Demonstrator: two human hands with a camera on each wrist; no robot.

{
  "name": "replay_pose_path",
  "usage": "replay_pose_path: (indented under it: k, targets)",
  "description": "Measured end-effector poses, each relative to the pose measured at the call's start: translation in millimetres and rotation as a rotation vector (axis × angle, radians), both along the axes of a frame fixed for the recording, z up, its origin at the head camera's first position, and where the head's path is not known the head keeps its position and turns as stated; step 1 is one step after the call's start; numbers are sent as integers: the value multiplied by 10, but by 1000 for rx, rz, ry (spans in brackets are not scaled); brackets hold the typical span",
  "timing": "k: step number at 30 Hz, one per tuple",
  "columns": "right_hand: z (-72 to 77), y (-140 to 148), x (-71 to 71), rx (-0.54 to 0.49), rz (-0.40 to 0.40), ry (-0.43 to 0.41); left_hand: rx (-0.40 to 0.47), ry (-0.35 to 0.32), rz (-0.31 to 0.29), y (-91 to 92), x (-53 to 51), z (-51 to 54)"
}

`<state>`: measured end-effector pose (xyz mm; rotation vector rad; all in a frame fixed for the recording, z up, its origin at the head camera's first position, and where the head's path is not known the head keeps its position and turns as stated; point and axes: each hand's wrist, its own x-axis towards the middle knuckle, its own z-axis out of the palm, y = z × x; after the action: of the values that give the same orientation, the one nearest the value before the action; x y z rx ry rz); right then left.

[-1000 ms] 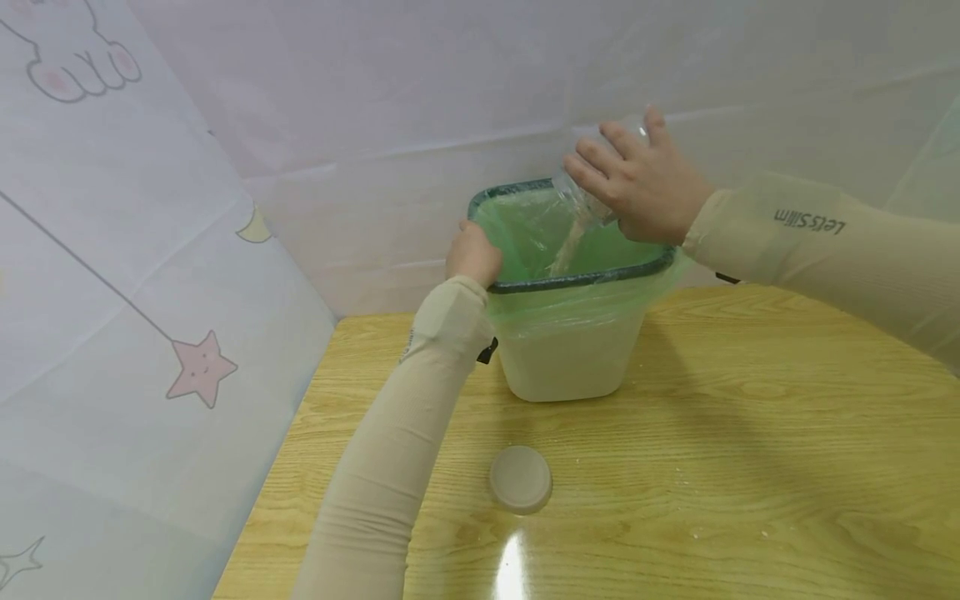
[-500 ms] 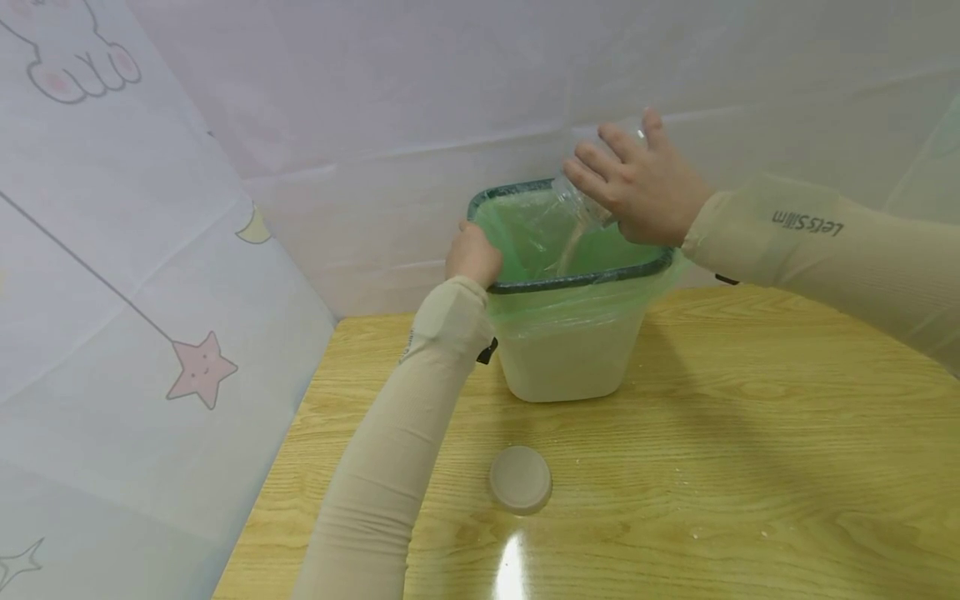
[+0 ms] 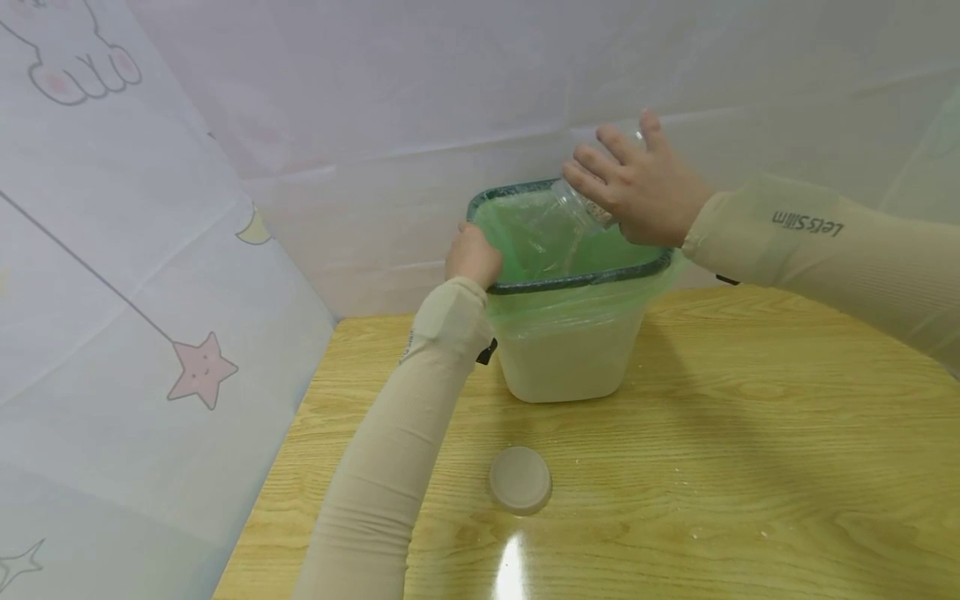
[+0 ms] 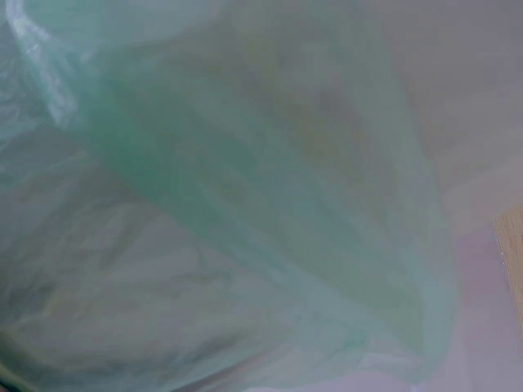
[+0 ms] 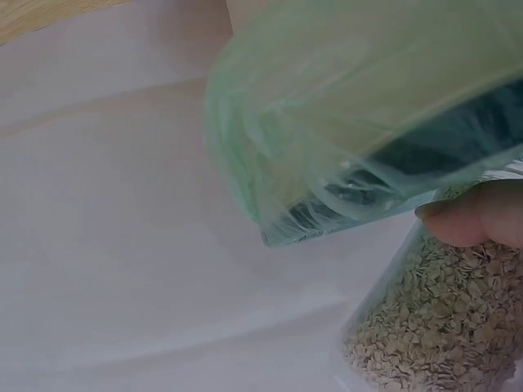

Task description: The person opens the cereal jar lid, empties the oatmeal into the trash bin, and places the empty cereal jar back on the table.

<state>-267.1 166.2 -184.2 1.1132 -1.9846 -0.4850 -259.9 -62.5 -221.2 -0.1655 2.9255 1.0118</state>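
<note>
In the head view a white bin [image 3: 570, 358] with a dark green rim is lined with a green bag [image 3: 517, 237]. My left hand [image 3: 474, 257] grips the bin's left rim through the bag. Over the right side of the opening, my right hand [image 3: 645, 183] holds a clear jar [image 3: 573, 200], tilted mouth-down to the left. A thin stream of flakes falls from it into the bag. The right wrist view shows many flakes [image 5: 445, 314] inside the jar and the thumb [image 5: 478, 214] against it. Green bag film [image 4: 245, 188] fills most of the left wrist view; no hand shows there.
A round beige lid [image 3: 520, 480] lies on the wooden table [image 3: 750, 417] in front of the bin. Small crumbs are scattered to its right. Behind and left of the table stand cloth-like walls [image 3: 375, 100] with printed figures.
The stream of flakes from the jar has become thinner. Both hands and the bin have stayed almost where they were.
</note>
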Motion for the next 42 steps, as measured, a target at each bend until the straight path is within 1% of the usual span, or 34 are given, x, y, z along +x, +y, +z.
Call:
replay_pose_path:
  k: [2,6,13,22,31,36,42]
  targets:
    - [-1,4,-3,7,4,4,-3,3,0,-4,-5,-4]
    - [-8,11,-8,13,14,12,-2,-14,-2,-9,-29,-12]
    - [-10,17,-6,23,11,2,-10,-26,8,-1,-53,-11]
    - [9,13,7,54,-2,-14,-11,-22,7,-1,-42,-5]
    - [9,14,9,91,4,17,1,-13,7,4,-26,0]
    - [1,24,7,102,5,22,-11,-3,7,7,-14,-1]
    - [-3,33,-3,94,25,25,-13,-17,7,13,-21,-6]
